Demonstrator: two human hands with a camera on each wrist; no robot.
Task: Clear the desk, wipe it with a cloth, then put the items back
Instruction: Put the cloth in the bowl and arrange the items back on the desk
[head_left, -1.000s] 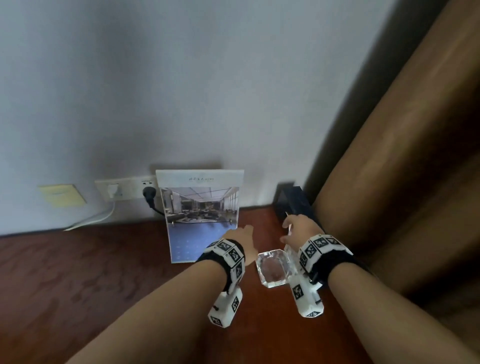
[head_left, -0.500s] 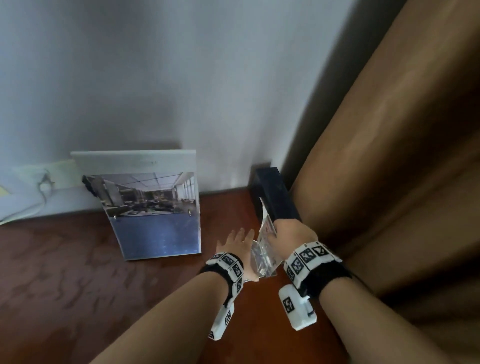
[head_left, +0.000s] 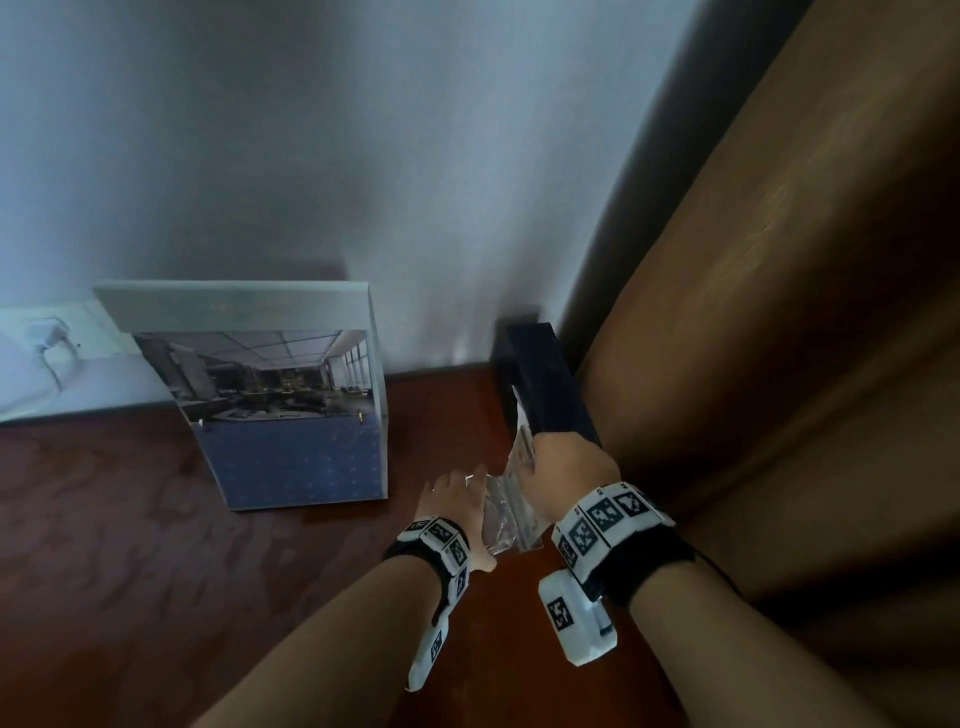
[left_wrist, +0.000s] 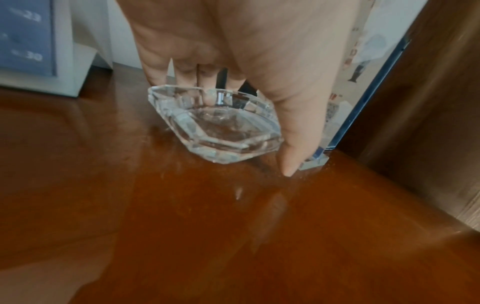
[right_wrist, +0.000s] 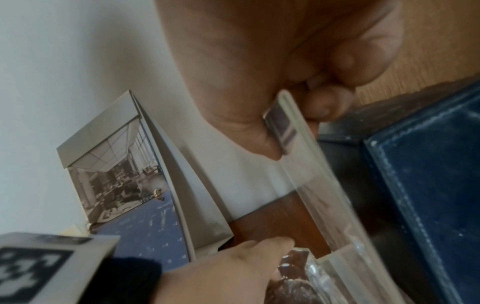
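Observation:
A clear glass ashtray sits at the right end of the dark wooden desk. My left hand grips it, fingers over the far rim and thumb down its right side. Right beside it stands a clear acrylic sign stand with a printed leaflet inside. My right hand pinches the stand's top edge between thumb and fingers. In the head view the ashtray shows only partly between the two hands.
A desk calendar with an office photo leans by the wall to the left. A dark blue box stands in the corner behind the stand. A brown curtain hangs along the desk's right edge. A wall socket is at far left.
A second ago the ashtray lay flat between my hands. My left hand has since closed round it, and my right hand has taken the acrylic stand by its top edge. The view swung right.

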